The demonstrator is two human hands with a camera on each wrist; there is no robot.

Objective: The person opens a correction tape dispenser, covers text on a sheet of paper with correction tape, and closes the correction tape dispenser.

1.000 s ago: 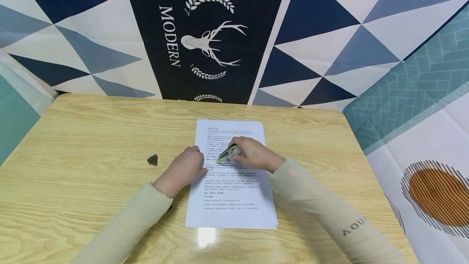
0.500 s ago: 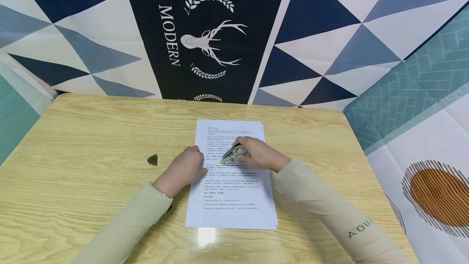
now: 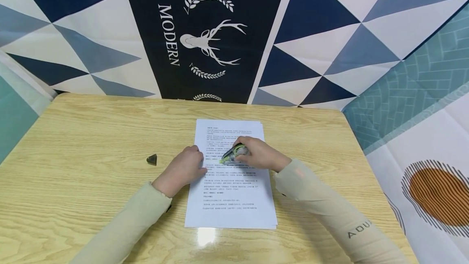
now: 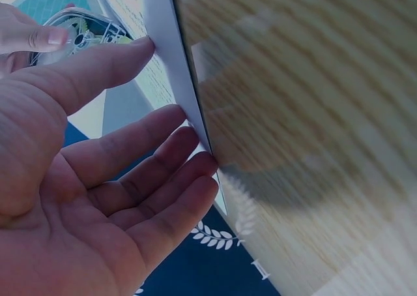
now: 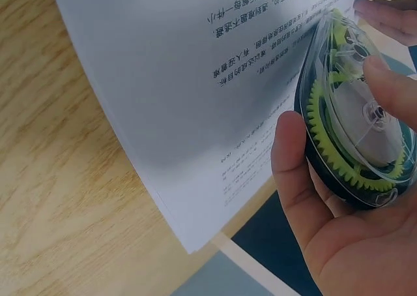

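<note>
A stack of printed paper (image 3: 231, 218) lies on the wooden table in the head view. My right hand (image 3: 259, 155) grips a correction tape (image 3: 233, 155) with a clear case and green gears, its tip down at the text in the upper half of the page. In the right wrist view, the thumb and fingers hold the correction tape (image 5: 355, 107) from both sides. On the page's left edge rests my left hand (image 3: 183, 169). The left wrist view shows that hand (image 4: 124, 146) with loosely bent fingertips (image 4: 174, 113) touching the paper edge, holding nothing.
A small dark cap-like piece (image 3: 152, 159) lies on the table (image 3: 91, 154), left of the left hand. Behind the table's far edge hangs a patterned cloth (image 3: 205, 40) with a deer head and triangles.
My right hand has slid slightly right across the page with the correction tape, then nearly stopped during the last half second. The left hand has stayed in place.
</note>
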